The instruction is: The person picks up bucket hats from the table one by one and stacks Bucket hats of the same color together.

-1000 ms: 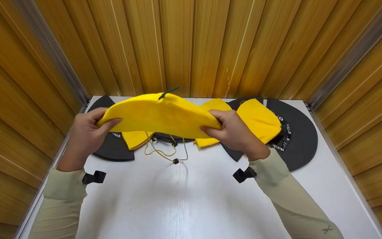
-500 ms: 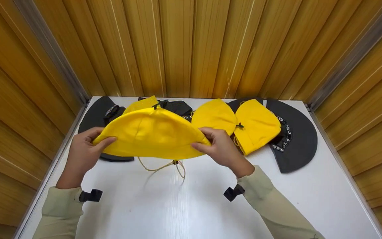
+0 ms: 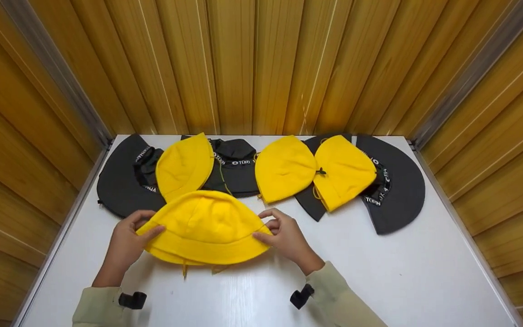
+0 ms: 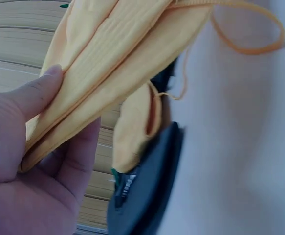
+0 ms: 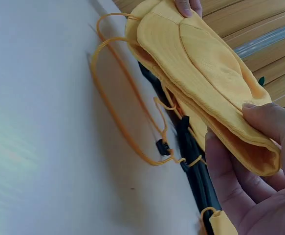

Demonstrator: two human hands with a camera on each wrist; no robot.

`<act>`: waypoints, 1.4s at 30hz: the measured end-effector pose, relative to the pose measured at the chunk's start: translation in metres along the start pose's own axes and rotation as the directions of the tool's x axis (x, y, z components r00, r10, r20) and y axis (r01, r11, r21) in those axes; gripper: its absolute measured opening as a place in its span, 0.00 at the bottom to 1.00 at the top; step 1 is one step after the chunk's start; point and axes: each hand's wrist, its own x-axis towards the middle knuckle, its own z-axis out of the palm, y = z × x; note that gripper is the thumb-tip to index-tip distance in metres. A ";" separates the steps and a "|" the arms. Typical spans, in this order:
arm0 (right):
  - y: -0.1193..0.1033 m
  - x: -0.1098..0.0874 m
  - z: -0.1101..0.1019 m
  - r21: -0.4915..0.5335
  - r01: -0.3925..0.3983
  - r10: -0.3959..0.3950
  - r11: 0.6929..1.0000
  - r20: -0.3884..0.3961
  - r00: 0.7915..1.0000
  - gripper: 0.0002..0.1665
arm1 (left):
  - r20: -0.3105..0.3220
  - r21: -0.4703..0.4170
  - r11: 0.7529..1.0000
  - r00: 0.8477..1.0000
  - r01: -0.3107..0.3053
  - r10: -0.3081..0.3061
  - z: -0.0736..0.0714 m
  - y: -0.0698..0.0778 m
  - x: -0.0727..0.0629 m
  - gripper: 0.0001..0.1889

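A yellow bucket hat (image 3: 204, 227), folded flat with its crown away from me, is held above the white table by both hands. My left hand (image 3: 127, 240) pinches its left end, thumb on top and fingers beneath. At the opposite end, my right hand (image 3: 288, 236) pinches the brim between thumb and fingers. The right wrist view shows the folded brim layers of the yellow hat (image 5: 196, 63) and a loop of yellow chin cord (image 5: 108, 107) with a black cord stopper (image 5: 163, 147) hanging below.
Along the back of the white table (image 3: 425, 272) lie three yellow hats, the left one (image 3: 184, 163), the middle one (image 3: 284, 168) and the right one (image 3: 345, 170). Black brimmed hats lie among them, at left (image 3: 120, 190), centre (image 3: 239, 179) and right (image 3: 402, 195). Wood-patterned walls (image 3: 234, 68) enclose the table.
Both hands have brought the yellow hat down and toward me from over the back row. More of the hats behind it now shows. Both hands keep their pinch.
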 end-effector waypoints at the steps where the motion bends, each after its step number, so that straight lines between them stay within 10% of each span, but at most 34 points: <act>1: 0.004 -0.001 0.003 -0.010 -0.013 0.013 1.000 -0.007 1.000 0.28 | 0.006 0.012 1.000 1.000 0.016 -0.016 0.002 -0.004 0.000 0.29; 22: 0.035 -0.009 0.036 -0.325 -0.048 -0.001 0.944 -0.147 0.989 0.21 | 0.084 0.183 0.963 0.973 0.199 -0.217 0.026 -0.040 0.001 0.26; 36: 0.037 -0.014 0.043 -0.472 -0.042 -0.050 0.880 -0.179 0.983 0.20 | 0.067 0.327 0.930 0.978 0.166 -0.198 0.043 -0.029 0.002 0.22; 42: 0.037 -0.014 0.043 -0.471 -0.053 -0.040 0.881 -0.185 0.982 0.20 | 0.059 0.452 0.891 0.995 0.045 -0.080 0.057 -0.005 -0.005 0.24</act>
